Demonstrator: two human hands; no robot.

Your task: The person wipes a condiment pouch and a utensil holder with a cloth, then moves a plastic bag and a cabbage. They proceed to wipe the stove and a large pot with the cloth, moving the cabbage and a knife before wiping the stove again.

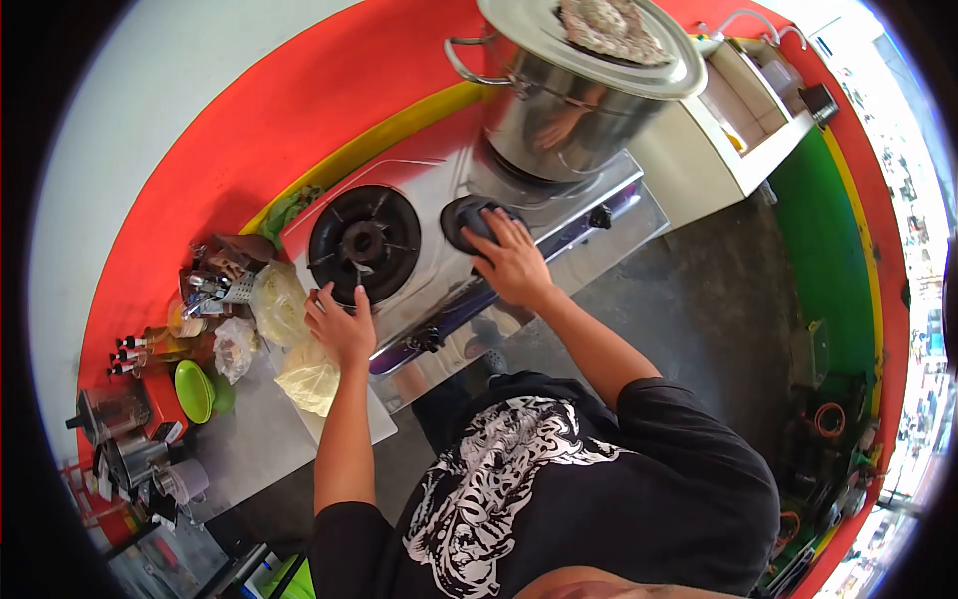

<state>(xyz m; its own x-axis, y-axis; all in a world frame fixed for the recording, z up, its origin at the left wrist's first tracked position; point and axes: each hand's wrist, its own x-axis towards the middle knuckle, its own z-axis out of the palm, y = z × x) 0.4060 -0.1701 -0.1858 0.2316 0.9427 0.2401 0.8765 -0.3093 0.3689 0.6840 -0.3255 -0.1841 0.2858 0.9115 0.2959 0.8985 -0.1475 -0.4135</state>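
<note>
Disc (465,216): black, round, lying on the stove (431,272) top between the two burners, just in front of the pot (559,125).

Right hand (514,262): palm down, fingers spread and flat over the disc's near edge. It touches the disc but isn't closed round it, so no real grip shows.

Left hand (341,325): loosely open, fingers half extended, with the tips on the stove top at the near rim of the left burner (364,243). It holds nothing. Burner is bare and no flame is visible.

Pot: big steel one with a side handle, standing on the right burner. Its lid (519,30) is on, with a patterned cloth (609,28) on top.

Left of the stove, on the counter (249,439):
- Clear bags (281,304), touching the stove edge, just beside the left hand.
- Green bowls (196,391), stacked, further out.
- Bottles (140,349) and jars (120,419) against the red wall (249,130).

Both forearms are bare; black printed shirt (559,479) fills the lower frame.
</note>
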